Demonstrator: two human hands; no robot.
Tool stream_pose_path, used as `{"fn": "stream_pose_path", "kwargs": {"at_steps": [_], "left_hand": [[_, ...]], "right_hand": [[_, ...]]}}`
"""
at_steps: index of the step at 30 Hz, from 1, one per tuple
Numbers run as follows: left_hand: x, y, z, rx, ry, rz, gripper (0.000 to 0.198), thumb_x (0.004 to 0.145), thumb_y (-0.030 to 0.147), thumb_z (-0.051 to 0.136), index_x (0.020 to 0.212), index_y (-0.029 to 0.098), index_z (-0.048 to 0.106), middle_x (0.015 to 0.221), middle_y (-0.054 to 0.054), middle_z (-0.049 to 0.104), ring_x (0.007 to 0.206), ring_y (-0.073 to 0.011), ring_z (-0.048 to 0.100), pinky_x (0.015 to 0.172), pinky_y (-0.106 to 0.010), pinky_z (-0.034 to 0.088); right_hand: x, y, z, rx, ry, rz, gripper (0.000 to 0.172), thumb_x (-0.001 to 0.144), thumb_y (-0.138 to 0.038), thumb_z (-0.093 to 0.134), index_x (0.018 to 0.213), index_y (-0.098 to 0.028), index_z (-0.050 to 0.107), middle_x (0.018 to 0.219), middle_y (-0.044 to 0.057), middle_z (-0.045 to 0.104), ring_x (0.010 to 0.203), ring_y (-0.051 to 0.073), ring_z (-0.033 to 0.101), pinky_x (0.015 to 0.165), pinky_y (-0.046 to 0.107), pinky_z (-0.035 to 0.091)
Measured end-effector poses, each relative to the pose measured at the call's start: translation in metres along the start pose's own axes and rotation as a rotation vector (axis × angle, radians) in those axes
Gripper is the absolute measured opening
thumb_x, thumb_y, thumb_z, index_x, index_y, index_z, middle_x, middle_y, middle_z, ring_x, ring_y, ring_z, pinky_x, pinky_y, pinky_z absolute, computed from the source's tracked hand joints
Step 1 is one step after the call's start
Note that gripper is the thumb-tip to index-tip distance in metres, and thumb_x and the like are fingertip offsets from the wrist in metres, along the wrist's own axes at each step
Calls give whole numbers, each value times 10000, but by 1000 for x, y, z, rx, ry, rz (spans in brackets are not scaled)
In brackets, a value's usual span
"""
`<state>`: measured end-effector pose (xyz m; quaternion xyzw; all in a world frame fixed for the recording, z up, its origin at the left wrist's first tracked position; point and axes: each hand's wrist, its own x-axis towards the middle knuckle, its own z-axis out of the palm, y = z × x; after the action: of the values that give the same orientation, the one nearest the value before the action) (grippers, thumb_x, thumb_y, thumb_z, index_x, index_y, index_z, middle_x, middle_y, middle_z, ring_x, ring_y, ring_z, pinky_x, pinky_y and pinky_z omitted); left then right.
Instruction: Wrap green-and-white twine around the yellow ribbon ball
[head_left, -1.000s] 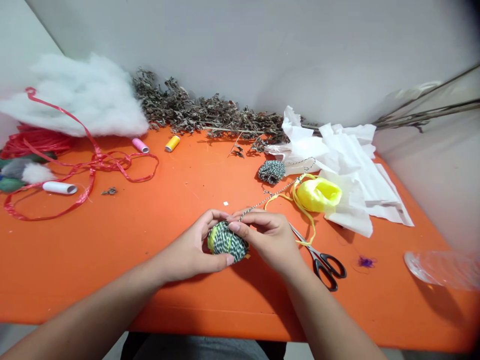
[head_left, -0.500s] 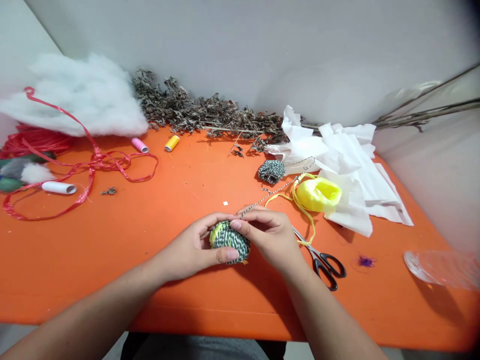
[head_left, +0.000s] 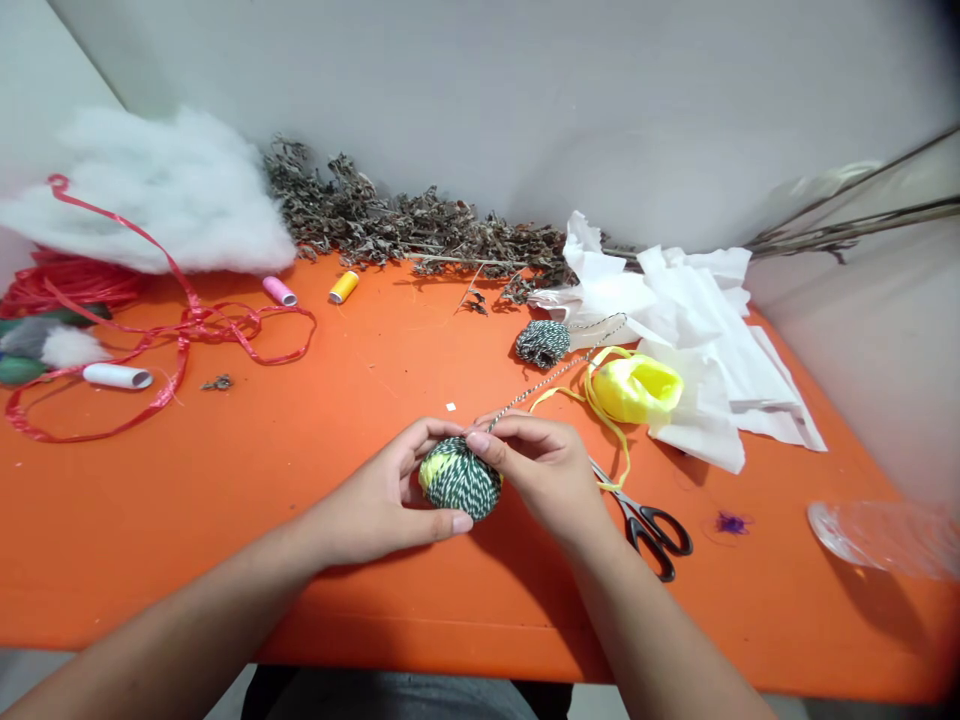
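Green-and-white twine ball (head_left: 459,479), grasped between the hands (head_left: 379,490), right fingers (head_left: 484,442) pinching its strand (head_left: 555,375)

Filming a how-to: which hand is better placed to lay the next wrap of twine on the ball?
Right, probably: the right hand has its fingers on the twine where it reaches the green-and-white ball, while the left hand is wrapped around the ball, holding it.

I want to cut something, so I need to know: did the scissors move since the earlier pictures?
No. The scissors haven't moved either way; their black handles are in the same spot next to the bit of purple fuzz.
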<state>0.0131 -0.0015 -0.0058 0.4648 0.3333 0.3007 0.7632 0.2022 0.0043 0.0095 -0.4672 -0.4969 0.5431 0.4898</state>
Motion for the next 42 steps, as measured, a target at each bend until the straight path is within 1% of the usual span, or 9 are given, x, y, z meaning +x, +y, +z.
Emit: {"fn": "stream_pose_path", "kwargs": {"at_steps": [4, 11, 15, 20, 24, 30, 34, 39, 42], "left_hand": [[-1, 0, -1, 42, -9, 22, 531, 788, 164, 798, 1230, 285, 529, 1307, -50, 569, 1177, -212, 592, 990, -361, 492], [-2, -1, -1, 63, -14, 9, 576, 796, 175, 786, 1285, 311, 512, 1399, -68, 539, 1235, -248, 580, 1017, -403, 490], [-3, 1, 0, 70, -12, 33, 634, 806, 168, 780, 1346, 326, 489, 1491, -74, 476, 1333, -268, 518, 1075, -405, 457], [-3, 2, 0, 109, -7, 27, 619, 830, 170, 758, 1353, 339, 473, 1453, -60, 510, 1316, -250, 529, 1077, -386, 454], [-4, -1, 0, 133, -26, 62, 617, 857, 101, 692, 1363, 356, 448, 1489, -48, 458, 1341, -225, 499, 1094, -360, 427], [-4, -5, 0, 177, -16, 64, 594, 882, 72, 619, 1364, 345, 405, 1371, -59, 515, 1227, -209, 566, 1024, -364, 468], [-1, -7, -1, 183, 33, 30, 642, 872, 94, 644, 1385, 337, 342, 1354, -75, 535, 1194, -220, 588, 975, -369, 488], [0, -9, -1, 160, 25, -3, 614, 864, 90, 637, 1375, 321, 388, 1295, -73, 569, 1137, -217, 606, 936, -365, 495], [0, -7, -2, 122, 4, -32, 679, 816, 129, 727, 1370, 332, 392, 1296, -67, 562, 1145, -233, 602, 948, -385, 491]], "right_hand": [[0, -2, -2, -8, 24, -4, 157, 733, -348, 860, 680, -225, 779, 735, 31, 728, 692, 163, 655, 661, 316, 554], [2, 0, -3, 46, 92, 11, 90, 728, -318, 857, 732, -243, 807, 779, 42, 769, 723, 182, 698, 705, 350, 603], [2, 3, -4, 62, 93, 11, 70, 754, -313, 843, 758, -251, 811, 796, 39, 773, 745, 181, 702, 725, 351, 603], [2, 2, -4, 92, 97, 41, 76, 741, -302, 853, 740, -243, 804, 756, 32, 762, 699, 162, 687, 672, 318, 593], [3, 0, -2, 103, 68, 60, 67, 729, -284, 857, 729, -244, 802, 774, 31, 773, 704, 158, 696, 696, 321, 602], [4, 0, 1, 166, 86, 154, 128, 662, -293, 899, 714, -236, 797, 757, 28, 784, 665, 147, 699, 670, 304, 602], [2, 2, 2, 125, 92, 122, 155, 638, -296, 917, 731, -237, 809, 778, 35, 796, 683, 153, 712, 684, 299, 603], [2, 4, 2, 74, 83, 78, 112, 666, -263, 902, 738, -260, 815, 767, 19, 796, 680, 139, 709, 675, 269, 590], [2, 5, 3, 28, 64, 52, 99, 677, -260, 893, 736, -261, 813, 771, 17, 792, 683, 145, 708, 685, 283, 592]]}}
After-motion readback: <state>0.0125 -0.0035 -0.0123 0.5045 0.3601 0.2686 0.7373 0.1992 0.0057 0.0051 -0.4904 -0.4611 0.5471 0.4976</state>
